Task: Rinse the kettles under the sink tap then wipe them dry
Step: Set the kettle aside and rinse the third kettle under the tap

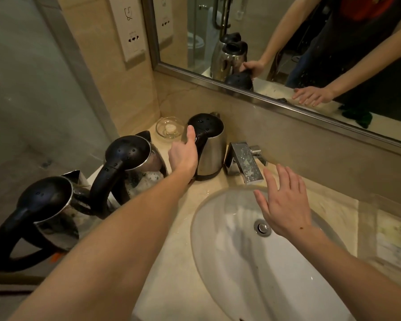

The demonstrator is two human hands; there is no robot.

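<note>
Lower-left kettle (44,205) beaded wet, likely rinsed, unwiped | left hand (184,154) gripped far kettle (212,156) handle | right hand (285,205) spread, empty, over sink (229,251) | tap (245,163) off

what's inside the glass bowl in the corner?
One small white round item in the glass bowl; can't tell what it is. Bowl is uncovered, nothing else shows inside.

We cannot see the fingers of the left grip (183,156); they pass behind the handle of the far kettle (212,156). The left forearm (125,228) covers part of the middle kettle (127,151). The picture's left edge clips the near kettle (44,200) at its handle, and the bottom edge cuts the sink (218,246). What lies in the glass dish (169,127) is too small to tell.
</note>
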